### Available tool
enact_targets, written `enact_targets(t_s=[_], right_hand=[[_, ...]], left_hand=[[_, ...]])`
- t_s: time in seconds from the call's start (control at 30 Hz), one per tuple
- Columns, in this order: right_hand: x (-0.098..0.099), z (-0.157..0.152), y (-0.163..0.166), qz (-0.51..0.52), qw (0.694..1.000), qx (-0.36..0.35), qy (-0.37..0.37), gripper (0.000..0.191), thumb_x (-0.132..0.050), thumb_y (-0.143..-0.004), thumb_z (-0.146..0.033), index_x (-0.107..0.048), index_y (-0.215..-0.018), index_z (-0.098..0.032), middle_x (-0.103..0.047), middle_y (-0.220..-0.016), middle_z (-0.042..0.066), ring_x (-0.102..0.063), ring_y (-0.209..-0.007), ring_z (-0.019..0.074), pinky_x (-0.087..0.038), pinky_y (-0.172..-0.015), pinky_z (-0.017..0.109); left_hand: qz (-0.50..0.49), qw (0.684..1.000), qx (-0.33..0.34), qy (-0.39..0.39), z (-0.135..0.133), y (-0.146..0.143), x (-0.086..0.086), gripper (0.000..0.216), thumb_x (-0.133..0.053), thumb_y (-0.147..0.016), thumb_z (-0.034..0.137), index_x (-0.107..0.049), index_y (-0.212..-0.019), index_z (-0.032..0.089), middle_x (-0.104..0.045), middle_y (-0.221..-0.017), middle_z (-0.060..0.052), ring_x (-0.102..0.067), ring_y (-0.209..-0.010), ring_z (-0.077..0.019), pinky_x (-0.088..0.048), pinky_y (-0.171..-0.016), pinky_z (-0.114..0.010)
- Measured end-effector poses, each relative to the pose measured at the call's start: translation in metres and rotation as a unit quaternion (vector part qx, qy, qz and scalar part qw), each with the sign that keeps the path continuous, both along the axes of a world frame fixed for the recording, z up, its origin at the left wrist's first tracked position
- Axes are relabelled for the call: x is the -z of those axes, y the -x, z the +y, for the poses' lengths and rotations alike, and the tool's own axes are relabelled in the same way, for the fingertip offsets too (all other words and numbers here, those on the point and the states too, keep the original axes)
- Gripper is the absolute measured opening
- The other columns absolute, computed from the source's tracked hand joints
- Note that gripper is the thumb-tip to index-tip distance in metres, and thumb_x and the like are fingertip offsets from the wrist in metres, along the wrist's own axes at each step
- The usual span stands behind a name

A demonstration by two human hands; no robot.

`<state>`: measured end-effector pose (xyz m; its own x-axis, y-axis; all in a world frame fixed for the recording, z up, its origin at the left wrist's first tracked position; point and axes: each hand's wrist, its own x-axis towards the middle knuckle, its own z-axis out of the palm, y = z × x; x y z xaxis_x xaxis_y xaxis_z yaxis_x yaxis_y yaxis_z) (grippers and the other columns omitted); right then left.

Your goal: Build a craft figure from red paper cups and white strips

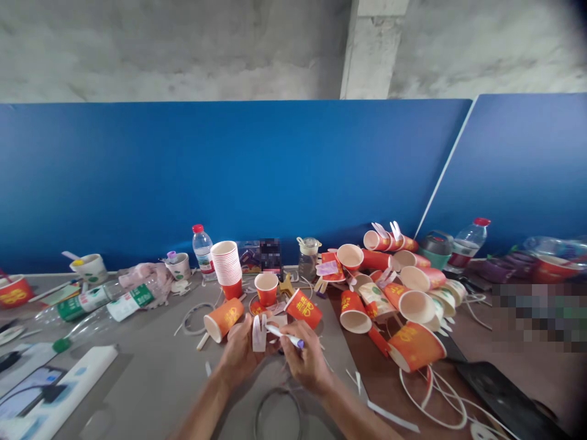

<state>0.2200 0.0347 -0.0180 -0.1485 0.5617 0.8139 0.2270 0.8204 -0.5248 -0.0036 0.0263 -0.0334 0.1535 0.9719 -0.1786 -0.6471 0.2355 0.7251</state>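
My left hand (239,353) is closed on a small white paper cutout (259,340) with two upright prongs like rabbit ears. A white marker with a purple end (287,336) sits pinched in my right hand (304,359), its other end pointing at the cutout; whether it touches, I cannot tell. Just left of my hands an orange paper cup (224,319) lies on its side. Behind them stands a red paper cup (266,292), and a red cup with yellow lettering (304,309) lies tilted to the right.
A tall stack of paper cups (226,266) stands behind, beside a water bottle (202,250). Many loose cups (416,305) pile up at right, some with paper ears. Cables (435,403), paper scraps (393,417), lying bottles (112,310) and a power strip (85,394) surround the work spot.
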Motion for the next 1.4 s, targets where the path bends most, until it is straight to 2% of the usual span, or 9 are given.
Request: enact_targets(t_s=[0.1,0.33,0.43,0.63,0.8,0.9,1.0,1.17,1.4], right_hand=[[0.000,0.000,0.001,0.004,1.000,-0.002,0.002,0.024,-0.069,-0.121,-0.032,-0.087,-0.105,-0.029,-0.088,-0.088,0.005,-0.084,-0.075,0.0273,-0.066,-0.072,0.035],[-0.001,0.000,-0.001,-0.015,1.000,-0.007,0.000,0.024,-0.070,-0.120,-0.028,-0.088,-0.105,-0.027,-0.089,-0.088,0.006,-0.082,-0.076,0.0267,-0.067,-0.073,0.035],[0.001,0.000,-0.001,-0.006,1.000,-0.001,-0.008,0.026,-0.067,-0.123,-0.027,-0.089,-0.109,-0.027,-0.091,-0.091,0.007,-0.084,-0.079,0.0262,-0.067,-0.076,0.034],[0.006,0.002,-0.003,-0.005,1.000,-0.014,0.014,0.026,-0.069,-0.125,-0.030,-0.090,-0.111,-0.027,-0.092,-0.095,0.009,-0.086,-0.083,0.0276,-0.067,-0.078,0.036],[0.007,0.003,-0.004,-0.026,0.999,-0.023,0.005,0.026,-0.068,-0.123,-0.025,-0.086,-0.104,-0.026,-0.088,-0.088,0.006,-0.081,-0.079,0.0256,-0.061,-0.074,0.034],[0.008,0.003,-0.004,-0.029,0.999,-0.039,0.011,0.025,-0.068,-0.122,-0.024,-0.084,-0.103,-0.026,-0.085,-0.087,0.006,-0.079,-0.080,0.0249,-0.057,-0.075,0.034],[0.007,0.002,-0.004,-0.035,0.997,-0.068,0.018,0.025,-0.069,-0.121,-0.024,-0.081,-0.099,-0.028,-0.082,-0.084,0.004,-0.076,-0.078,0.0240,-0.054,-0.073,0.033],[0.005,0.001,-0.004,-0.038,0.996,-0.076,0.031,0.025,-0.067,-0.119,-0.022,-0.082,-0.099,-0.027,-0.084,-0.086,0.005,-0.077,-0.078,0.0229,-0.055,-0.074,0.031],[0.004,0.000,-0.004,-0.042,0.994,-0.087,0.060,0.030,-0.067,-0.122,-0.030,-0.084,-0.098,-0.026,-0.084,-0.085,0.006,-0.077,-0.078,0.0233,-0.059,-0.075,0.030]], left_hand=[[0.015,1.000,0.001,-0.003,0.000,0.001,-0.001,0.048,-0.102,-0.107,0.064,-0.095,-0.127,0.020,-0.094,-0.111,-0.016,-0.092,-0.105,-0.0361,-0.078,-0.105,-0.052],[0.035,0.999,0.012,-0.010,-0.003,-0.001,-0.011,0.053,-0.104,-0.103,0.067,-0.095,-0.126,0.019,-0.095,-0.111,-0.015,-0.091,-0.109,-0.0377,-0.075,-0.113,-0.056],[0.029,0.999,0.020,-0.012,-0.004,-0.002,-0.014,0.053,-0.103,-0.104,0.066,-0.094,-0.128,0.019,-0.095,-0.112,-0.014,-0.092,-0.117,-0.0401,-0.074,-0.114,-0.055],[0.003,1.000,0.012,-0.012,-0.002,-0.001,-0.006,0.048,-0.098,-0.110,0.063,-0.093,-0.128,0.019,-0.094,-0.111,-0.015,-0.091,-0.115,-0.0391,-0.073,-0.113,-0.055],[0.012,1.000,0.019,-0.007,0.001,0.004,-0.003,0.045,-0.096,-0.113,0.062,-0.093,-0.127,0.019,-0.093,-0.111,-0.015,-0.089,-0.109,-0.0367,-0.071,-0.110,-0.053],[0.012,1.000,0.021,-0.014,0.001,0.007,-0.004,0.042,-0.092,-0.116,0.059,-0.093,-0.129,0.020,-0.093,-0.112,-0.014,-0.088,-0.105,-0.0340,-0.070,-0.103,-0.048],[0.010,1.000,0.025,-0.011,0.002,0.009,-0.003,0.041,-0.091,-0.117,0.058,-0.092,-0.129,0.019,-0.092,-0.110,-0.015,-0.089,-0.109,-0.0361,-0.067,-0.095,-0.044],[0.001,1.000,0.018,-0.008,0.003,0.009,-0.003,0.038,-0.090,-0.117,0.056,-0.093,-0.126,0.019,-0.093,-0.110,-0.015,-0.090,-0.111,-0.0379,-0.066,-0.095,-0.044],[-0.001,1.000,0.020,-0.001,0.001,0.008,-0.006,0.036,-0.089,-0.118,0.056,-0.093,-0.124,0.021,-0.093,-0.114,-0.018,-0.092,-0.119,-0.0390,-0.069,-0.094,-0.042]])
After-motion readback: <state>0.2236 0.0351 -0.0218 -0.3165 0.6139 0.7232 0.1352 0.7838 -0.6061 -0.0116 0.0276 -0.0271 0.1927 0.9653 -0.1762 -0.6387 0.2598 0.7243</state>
